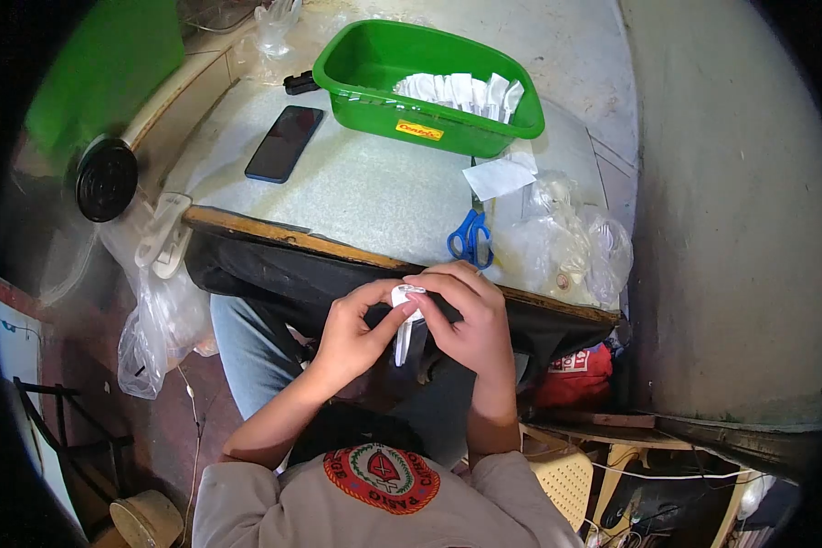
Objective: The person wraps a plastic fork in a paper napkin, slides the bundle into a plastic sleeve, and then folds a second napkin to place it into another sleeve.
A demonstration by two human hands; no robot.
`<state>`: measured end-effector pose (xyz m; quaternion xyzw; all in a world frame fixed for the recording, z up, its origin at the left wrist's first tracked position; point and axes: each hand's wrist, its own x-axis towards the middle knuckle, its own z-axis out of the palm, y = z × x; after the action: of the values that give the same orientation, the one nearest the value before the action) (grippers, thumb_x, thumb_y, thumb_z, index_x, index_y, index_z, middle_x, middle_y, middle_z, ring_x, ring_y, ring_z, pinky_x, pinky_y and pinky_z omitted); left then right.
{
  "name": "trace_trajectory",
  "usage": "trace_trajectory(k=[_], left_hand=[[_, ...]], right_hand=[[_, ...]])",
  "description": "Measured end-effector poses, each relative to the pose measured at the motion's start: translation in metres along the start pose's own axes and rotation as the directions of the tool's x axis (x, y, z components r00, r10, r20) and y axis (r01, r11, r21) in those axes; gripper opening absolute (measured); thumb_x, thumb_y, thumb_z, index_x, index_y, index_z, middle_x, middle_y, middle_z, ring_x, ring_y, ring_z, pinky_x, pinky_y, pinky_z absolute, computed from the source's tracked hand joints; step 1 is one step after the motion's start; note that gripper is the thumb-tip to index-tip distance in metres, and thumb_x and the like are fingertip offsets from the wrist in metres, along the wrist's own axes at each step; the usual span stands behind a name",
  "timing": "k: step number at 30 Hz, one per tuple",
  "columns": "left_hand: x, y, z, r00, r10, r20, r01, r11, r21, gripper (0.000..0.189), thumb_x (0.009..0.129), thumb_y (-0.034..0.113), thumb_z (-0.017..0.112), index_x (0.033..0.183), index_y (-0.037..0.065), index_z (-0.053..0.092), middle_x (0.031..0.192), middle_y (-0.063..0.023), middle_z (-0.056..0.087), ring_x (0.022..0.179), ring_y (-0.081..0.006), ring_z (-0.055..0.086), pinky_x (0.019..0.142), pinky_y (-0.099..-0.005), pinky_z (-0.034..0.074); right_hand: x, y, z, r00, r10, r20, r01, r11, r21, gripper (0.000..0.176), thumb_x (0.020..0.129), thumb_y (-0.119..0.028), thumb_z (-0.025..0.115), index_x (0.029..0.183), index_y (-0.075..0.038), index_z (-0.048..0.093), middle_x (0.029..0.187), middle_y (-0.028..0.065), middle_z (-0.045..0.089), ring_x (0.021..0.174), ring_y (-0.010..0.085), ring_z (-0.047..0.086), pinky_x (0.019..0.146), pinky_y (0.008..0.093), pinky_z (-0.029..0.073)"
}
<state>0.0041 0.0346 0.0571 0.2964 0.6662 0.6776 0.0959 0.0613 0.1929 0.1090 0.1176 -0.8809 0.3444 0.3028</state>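
Observation:
Above the lap, near the table's front edge, both hands hold one small white item [406, 295] with a narrow strip hanging down from it. My left hand [356, 331] pinches its left side between thumb and fingers. On its right side, the thumb and fingers of my right hand [467, 315] close on the same item. What exactly the item is cannot be made out. Beyond the hands, blue-handled scissors [469, 239] lie on the table [356, 196], their blades partly under a white paper piece [500, 176].
A green basin [429, 100] at the back holds several white folded pieces [461, 91]. A dark phone [284, 143] lies on the left of the table. Clear plastic bags [580, 239] sit at the right edge. White plastic bags [160, 320] hang at the left.

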Motion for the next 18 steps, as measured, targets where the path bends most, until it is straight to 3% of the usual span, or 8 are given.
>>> trace_trajectory(k=[5,9,11,15,18], left_hand=[[0.003,0.005,-0.005,1.000,-0.015,0.022,0.018,0.988,-0.151,0.042,0.088,0.005,0.071,0.126,-0.001,0.054,0.099,-0.0105,0.071,0.099,-0.0124,0.064,0.093,-0.0299,0.046],[0.004,0.000,-0.004,0.999,-0.031,0.027,0.038,0.945,-0.325,0.034,0.088,0.007,0.071,0.120,0.000,0.059,0.099,-0.0092,0.070,0.100,-0.0124,0.064,0.092,-0.0292,0.046],[0.003,-0.005,-0.009,0.987,-0.069,0.146,0.083,0.992,-0.090,0.024,0.089,0.009,0.070,0.110,0.000,0.066,0.099,-0.0095,0.071,0.097,-0.0132,0.065,0.089,-0.0288,0.047],[0.000,0.004,-0.006,0.990,-0.117,0.075,0.121,0.991,-0.053,0.017,0.089,0.009,0.070,0.103,-0.001,0.069,0.098,-0.0114,0.072,0.094,-0.0159,0.067,0.085,-0.0294,0.049],[0.000,-0.001,-0.004,1.000,-0.022,0.019,0.022,1.000,0.004,0.019,0.088,0.008,0.070,0.103,-0.001,0.069,0.097,-0.0143,0.072,0.092,-0.0183,0.069,0.082,-0.0305,0.051]], right_hand=[[0.001,0.000,0.005,0.995,-0.022,-0.096,0.020,1.000,-0.022,0.017,0.078,0.001,0.072,0.095,-0.001,0.069,0.091,0.0109,0.068,0.080,0.0269,0.066,0.071,0.0339,0.052],[-0.001,0.002,0.005,0.981,-0.030,-0.190,0.037,0.999,0.030,0.015,0.076,0.004,0.073,0.090,0.001,0.069,0.087,0.0114,0.069,0.078,0.0251,0.066,0.071,0.0324,0.051],[-0.001,0.003,0.006,0.981,-0.036,-0.189,0.042,0.999,0.027,0.015,0.076,0.005,0.073,0.090,0.001,0.069,0.087,0.0115,0.069,0.078,0.0249,0.066,0.071,0.0323,0.051],[-0.003,0.000,0.007,0.982,-0.030,-0.185,0.034,0.999,0.021,0.016,0.075,0.006,0.072,0.089,0.000,0.069,0.087,0.0116,0.070,0.079,0.0241,0.066,0.071,0.0318,0.051],[-0.008,0.001,0.011,0.982,-0.012,-0.191,0.021,0.999,0.045,0.016,0.074,0.005,0.072,0.088,-0.001,0.069,0.088,0.0111,0.070,0.079,0.0237,0.067,0.072,0.0313,0.051]])
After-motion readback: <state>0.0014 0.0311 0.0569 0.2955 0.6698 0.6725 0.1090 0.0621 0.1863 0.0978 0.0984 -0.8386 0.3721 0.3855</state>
